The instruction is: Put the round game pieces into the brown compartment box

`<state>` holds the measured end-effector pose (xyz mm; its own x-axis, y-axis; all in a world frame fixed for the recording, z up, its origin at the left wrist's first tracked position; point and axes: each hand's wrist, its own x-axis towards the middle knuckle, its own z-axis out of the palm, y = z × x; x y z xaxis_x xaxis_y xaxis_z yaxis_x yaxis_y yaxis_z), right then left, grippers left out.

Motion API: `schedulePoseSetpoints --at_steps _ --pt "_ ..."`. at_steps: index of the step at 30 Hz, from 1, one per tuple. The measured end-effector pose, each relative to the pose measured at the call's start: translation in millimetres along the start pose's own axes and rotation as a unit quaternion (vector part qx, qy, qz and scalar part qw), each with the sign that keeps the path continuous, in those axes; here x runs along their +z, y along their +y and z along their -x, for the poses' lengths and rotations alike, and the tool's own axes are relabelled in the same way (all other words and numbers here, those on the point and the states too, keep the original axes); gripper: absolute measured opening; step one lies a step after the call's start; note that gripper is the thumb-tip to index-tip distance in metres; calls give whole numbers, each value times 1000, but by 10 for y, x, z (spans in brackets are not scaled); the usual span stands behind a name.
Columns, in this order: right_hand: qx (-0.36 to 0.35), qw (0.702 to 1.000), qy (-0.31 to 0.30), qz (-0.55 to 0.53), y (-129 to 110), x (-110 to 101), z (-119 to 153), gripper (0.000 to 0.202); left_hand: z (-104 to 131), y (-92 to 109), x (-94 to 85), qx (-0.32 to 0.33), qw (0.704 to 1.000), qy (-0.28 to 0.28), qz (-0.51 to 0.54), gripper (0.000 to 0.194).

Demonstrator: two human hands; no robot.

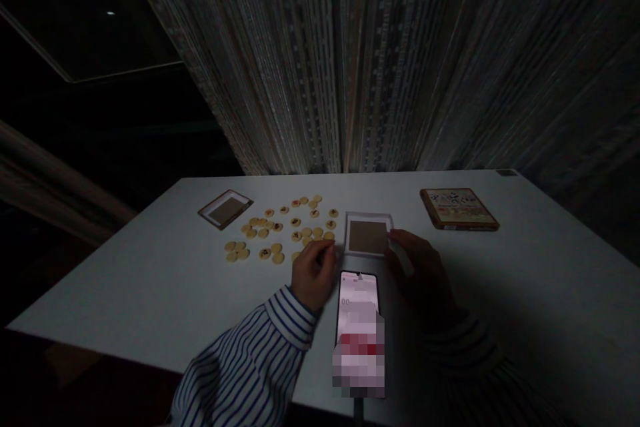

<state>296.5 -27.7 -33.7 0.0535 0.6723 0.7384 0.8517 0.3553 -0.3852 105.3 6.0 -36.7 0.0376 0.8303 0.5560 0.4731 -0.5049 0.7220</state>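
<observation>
Round, pale Chinese chess pieces [296, 221], some marked with red or dark characters, lie scattered on the white table. My left hand [314, 273] is curled at their near right side, fingertips drawn together; whether a piece is between them I cannot make out. Directly right of it sits a shallow open box [369, 256] with white walls and a bare brown bottom. The fingers of my right hand [423, 273] grip the right wall of this box. Between my wrists lies a lit smartphone [359, 300], its lower part blurred out.
At the back left of the table [165, 267] rests another shallow tray or lid [226, 209] with a brown inside. A flat box with a printed cover [459, 207] lies at the back right. A striped curtain [350, 67] hangs behind the table. The room is dim.
</observation>
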Motion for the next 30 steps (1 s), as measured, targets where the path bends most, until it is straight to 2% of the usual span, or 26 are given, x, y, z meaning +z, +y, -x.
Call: schedulePoseSetpoints --at_steps 5,7,9,14,16,20,23,30 --pt "-12 1000 1 27 1 8 7 22 -54 -28 -58 -81 990 117 18 25" --pt "-25 999 -1 26 9 25 14 22 -65 -31 -77 -99 984 141 38 27" --pt "-24 999 -10 25 11 47 24 22 -56 -28 -88 -95 985 137 51 27" --pt "2 999 -31 23 12 78 26 22 20 0 -75 -50 996 42 57 26" --pt "6 999 -42 26 18 69 7 24 45 14 -67 -30 998 24 52 25" --pt "36 998 -5 44 15 32 -36 27 62 37 -64 -14 999 -13 47 21" --pt "66 997 12 47 -11 23 -59 26 65 44 -73 1 999 -6 52 21" --pt "37 999 2 34 -79 67 -60 27 147 21 -131 -25 998 -10 56 20"
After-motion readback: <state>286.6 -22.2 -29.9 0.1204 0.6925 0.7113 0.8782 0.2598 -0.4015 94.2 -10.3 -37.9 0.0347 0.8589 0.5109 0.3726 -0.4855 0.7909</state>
